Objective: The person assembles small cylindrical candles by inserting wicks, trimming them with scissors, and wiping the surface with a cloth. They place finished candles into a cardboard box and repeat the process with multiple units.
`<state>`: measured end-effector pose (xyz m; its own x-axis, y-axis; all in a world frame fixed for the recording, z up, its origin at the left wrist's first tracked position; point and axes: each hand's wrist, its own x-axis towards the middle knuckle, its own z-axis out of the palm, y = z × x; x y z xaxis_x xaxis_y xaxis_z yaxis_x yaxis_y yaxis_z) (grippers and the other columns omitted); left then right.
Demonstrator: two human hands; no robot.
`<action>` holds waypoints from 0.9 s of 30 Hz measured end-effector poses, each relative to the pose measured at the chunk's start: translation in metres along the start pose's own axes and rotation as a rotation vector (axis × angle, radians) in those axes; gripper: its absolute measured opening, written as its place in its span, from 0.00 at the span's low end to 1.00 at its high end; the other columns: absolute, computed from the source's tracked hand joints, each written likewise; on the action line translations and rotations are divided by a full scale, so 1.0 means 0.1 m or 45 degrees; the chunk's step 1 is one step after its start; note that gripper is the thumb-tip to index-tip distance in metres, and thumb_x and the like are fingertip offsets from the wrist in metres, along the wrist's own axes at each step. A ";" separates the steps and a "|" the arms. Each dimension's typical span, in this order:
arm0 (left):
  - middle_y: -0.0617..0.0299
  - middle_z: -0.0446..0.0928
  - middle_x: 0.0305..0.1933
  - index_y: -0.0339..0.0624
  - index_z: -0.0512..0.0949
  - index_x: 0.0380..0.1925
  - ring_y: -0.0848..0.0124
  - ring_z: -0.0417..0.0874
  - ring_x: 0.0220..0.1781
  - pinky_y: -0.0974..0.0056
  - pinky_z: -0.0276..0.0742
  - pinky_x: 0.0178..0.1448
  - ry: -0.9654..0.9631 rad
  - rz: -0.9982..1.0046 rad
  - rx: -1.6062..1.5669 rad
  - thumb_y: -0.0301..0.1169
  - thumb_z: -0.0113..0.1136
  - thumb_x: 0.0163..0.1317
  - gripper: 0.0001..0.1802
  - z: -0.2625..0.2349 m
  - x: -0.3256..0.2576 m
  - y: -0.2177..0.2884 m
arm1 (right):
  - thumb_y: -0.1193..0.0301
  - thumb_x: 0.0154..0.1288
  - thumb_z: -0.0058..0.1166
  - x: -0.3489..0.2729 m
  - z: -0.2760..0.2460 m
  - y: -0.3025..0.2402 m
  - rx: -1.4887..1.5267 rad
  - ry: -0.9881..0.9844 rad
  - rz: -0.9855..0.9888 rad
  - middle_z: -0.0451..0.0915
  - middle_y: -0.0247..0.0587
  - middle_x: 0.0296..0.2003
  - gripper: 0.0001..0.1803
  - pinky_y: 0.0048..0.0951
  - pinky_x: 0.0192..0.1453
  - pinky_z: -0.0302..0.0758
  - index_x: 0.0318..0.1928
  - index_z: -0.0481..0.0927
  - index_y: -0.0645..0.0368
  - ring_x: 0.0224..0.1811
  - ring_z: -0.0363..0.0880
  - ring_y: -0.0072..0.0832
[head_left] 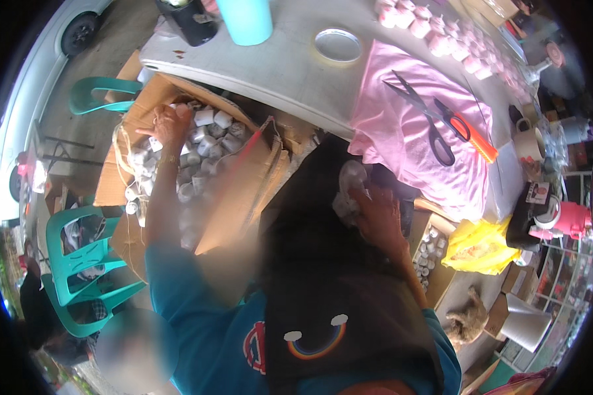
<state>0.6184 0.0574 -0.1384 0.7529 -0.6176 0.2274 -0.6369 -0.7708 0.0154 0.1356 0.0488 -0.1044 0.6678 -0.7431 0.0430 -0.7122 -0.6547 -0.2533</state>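
My left hand (171, 123) reaches into an open cardboard box (234, 194) on my left, heaped with small white cylindrical pieces (207, 135). One finger sticks out toward the box's left wall; the others bend down over the pieces, their tips partly hidden. I see no piece lifted in that hand. Over the dark cloth on my lap, my right hand (379, 214) has its fingers closed on a crumpled clear plastic bag (350, 187). What the bag holds, if anything, I cannot make out.
Scissors (428, 115) and an orange-handled cutter (474, 138) lie on pink cloth (389, 85) over the table (296, 85). Rows of pink-and-white pieces (441, 39) stand behind. A second box of white pieces (430, 253), a yellow bag (481, 245) and a cat (468, 316) are at right; green chairs (79, 250) at left.
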 end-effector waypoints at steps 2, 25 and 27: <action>0.57 0.76 0.55 0.41 0.81 0.45 0.56 0.80 0.56 0.25 0.44 0.67 0.112 0.138 -0.297 0.53 0.60 0.57 0.27 -0.26 -0.11 -0.06 | 0.74 0.47 0.61 0.05 0.13 0.00 0.250 -0.188 0.136 0.76 0.51 0.49 0.28 0.44 0.50 0.75 0.54 0.75 0.54 0.50 0.76 0.48; 0.56 0.70 0.58 0.31 0.77 0.51 0.68 0.73 0.56 0.64 0.69 0.61 -0.672 1.215 -1.615 0.34 0.60 0.65 0.19 -2.11 -1.97 1.57 | 0.69 0.58 0.67 0.11 -0.81 -0.45 1.257 0.886 -0.211 0.76 0.50 0.54 0.33 0.32 0.56 0.74 0.62 0.68 0.60 0.54 0.78 0.36; 0.56 0.70 0.57 0.31 0.77 0.50 0.72 0.73 0.48 0.66 0.71 0.55 -0.734 1.165 -1.716 0.31 0.62 0.63 0.18 -2.08 -2.00 1.65 | 0.65 0.66 0.61 0.08 -0.80 -0.39 1.607 0.888 -0.037 0.80 0.42 0.49 0.25 0.28 0.53 0.74 0.59 0.70 0.63 0.48 0.78 0.26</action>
<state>0.3285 0.0866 0.0211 -0.1375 -0.9498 0.2811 -0.3112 0.3108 0.8981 0.1513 0.0568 -0.0174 0.1757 -0.8882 0.4244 0.2094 -0.3876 -0.8977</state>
